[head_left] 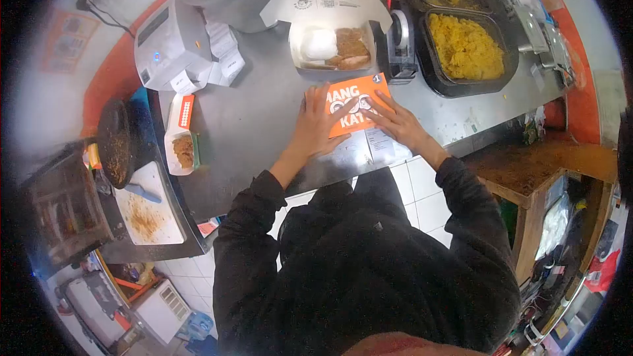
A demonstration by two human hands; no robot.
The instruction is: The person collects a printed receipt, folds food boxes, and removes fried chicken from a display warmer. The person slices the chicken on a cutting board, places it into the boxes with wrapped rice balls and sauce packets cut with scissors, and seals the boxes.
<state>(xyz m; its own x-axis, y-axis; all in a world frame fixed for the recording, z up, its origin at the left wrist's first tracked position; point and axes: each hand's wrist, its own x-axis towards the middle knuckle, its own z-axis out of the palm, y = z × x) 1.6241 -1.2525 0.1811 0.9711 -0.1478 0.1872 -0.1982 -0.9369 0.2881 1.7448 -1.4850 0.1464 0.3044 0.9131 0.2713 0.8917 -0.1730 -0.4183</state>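
An orange cardboard food box [358, 85] with white lettering lies closed on the steel table in front of me. My left hand [320, 118] rests over its left side, fingers stretched across the lid and thumb near the front edge. On the right side, my right hand [401, 124] lies with fingers spread over the lid and corner. Below the box, partly under my right hand, is a printed paper slip [380, 146]. Behind it stands an open white box [298, 60] holding white rice [319, 44] and breaded fried cutlet pieces [351, 49].
A tape dispenser [401, 46] stands beside a black tray of yellow food [465, 46]. At left are a label printer [173, 49], a small carton with fried food [183, 151], and a cutting board [150, 207] with a knife [143, 192]. A clear tub [231, 0] sits behind.
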